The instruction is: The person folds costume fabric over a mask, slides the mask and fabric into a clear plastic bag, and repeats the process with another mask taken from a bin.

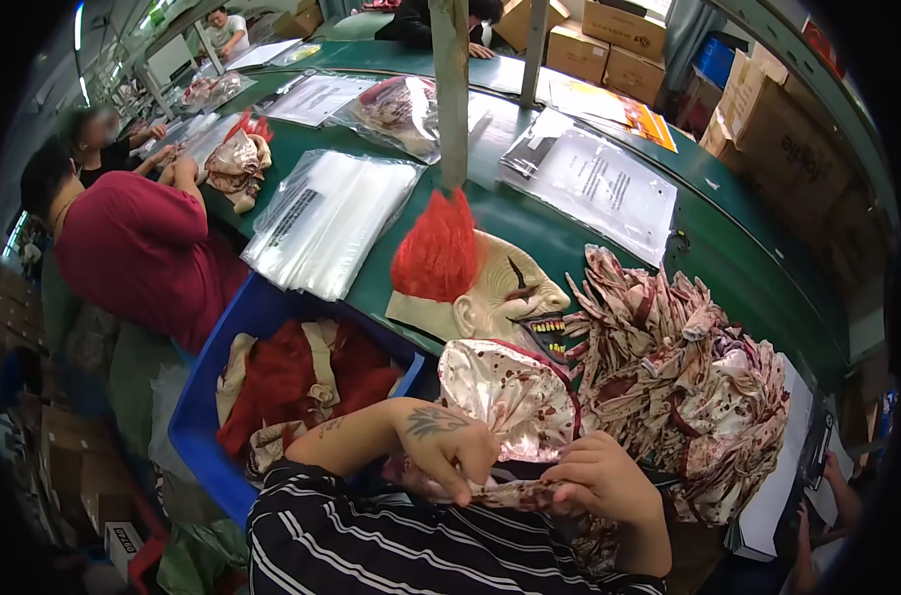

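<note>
My left hand (449,448), with a tattoo on its back, pinches one end of a red-stained cloth strip (515,494) close to my striped shirt. The strip's other end is between the closed fingers of my right hand (597,478). Just beyond my hands lies a shiny, blood-spotted cloth piece (505,397). Above it on the green table (376,288) rests a clown mask (505,288) with red hair, its toothy mouth facing right. A large heap of stained fabric (688,387) is piled to the right of the mask.
A blue bin (198,416) at left holds red-haired masks (312,387). Clear plastic bags (332,223) and bagged printed sheets (589,178) lie on the table. A metal post (451,99) stands at the table's middle. Several people sit along the table; a co-worker's hands show at lower right.
</note>
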Demonstrator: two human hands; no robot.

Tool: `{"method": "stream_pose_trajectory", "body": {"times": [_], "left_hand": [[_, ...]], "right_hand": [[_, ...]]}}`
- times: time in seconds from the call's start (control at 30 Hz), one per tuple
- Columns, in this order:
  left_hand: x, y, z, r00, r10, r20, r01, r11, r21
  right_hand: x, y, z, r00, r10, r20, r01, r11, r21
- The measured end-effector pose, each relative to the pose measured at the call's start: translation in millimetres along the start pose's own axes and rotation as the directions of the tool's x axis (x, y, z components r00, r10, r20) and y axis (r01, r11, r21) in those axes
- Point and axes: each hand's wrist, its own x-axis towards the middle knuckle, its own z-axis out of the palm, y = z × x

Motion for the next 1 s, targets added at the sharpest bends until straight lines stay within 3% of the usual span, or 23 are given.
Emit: {"method": "stream_pose_trajectory", "body": {"times": [0.13,0.2,0.3,0.33,0.4,0.47,0.5,0.63,0.67,0.8,0.87,1.0], "left_hand": [[-5.2,8.2,-10.7,0.944,0.329,-0.018,-0.329,0.944,0.017],[-10.8,19.8,-16.9,0.947,0.317,-0.058,-0.311,0.946,0.091],[-26.4,44.7,-23.8,0.937,0.304,-0.17,-0.246,0.924,0.292],[-31.3,53.4,-26.2,0.935,0.27,-0.229,-0.18,0.919,0.351],[-39.9,69.9,-25.7,0.932,0.24,-0.272,-0.123,0.915,0.385],[-45.8,80.3,-26.6,0.89,0.165,-0.424,0.116,0.819,0.563],[-48.6,77.8,-27.8,0.902,0.162,-0.399,0.095,0.828,0.552],[-57.6,59.1,-27.9,0.79,0.14,-0.597,0.171,0.884,0.434],[-55.5,56.9,-27.6,0.797,0.14,-0.587,0.161,0.888,0.431],[-48.1,55.1,-28.1,0.796,-0.018,-0.606,0.487,0.613,0.622],[-29.6,53.7,-13.8,0.73,-0.077,-0.679,0.576,0.604,0.55],[-5.7,40.0,9.3,0.779,-0.025,-0.627,0.513,0.6,0.614]], "right_hand": [[6.5,12.7,-1.6,0.987,-0.13,0.094,0.131,0.991,-0.003],[7.7,6.5,-13.1,0.99,-0.139,0.026,0.14,0.989,-0.046],[9.8,-5.9,-34.9,0.971,-0.157,-0.181,0.125,0.976,-0.178],[12.0,-4.3,-36.1,0.972,-0.148,-0.184,0.116,0.978,-0.175],[15.4,2.9,-34.3,0.965,-0.156,-0.212,0.152,0.988,-0.035],[14.1,12.0,-30.0,0.954,-0.14,-0.265,0.172,0.98,0.099],[14.0,18.5,-28.1,0.966,-0.11,-0.235,0.139,0.984,0.11],[19.5,18.6,-28.8,0.982,0.015,-0.189,0.018,0.985,0.169],[20.6,18.2,-29.0,0.98,0.029,-0.197,0.005,0.986,0.167],[26.4,19.7,-26.8,0.967,-0.094,-0.239,0.14,0.973,0.183],[29.3,16.4,-19.0,0.959,-0.078,-0.274,0.119,0.983,0.137],[28.5,9.3,-1.7,0.939,-0.048,-0.341,0.058,0.998,0.018]]}}
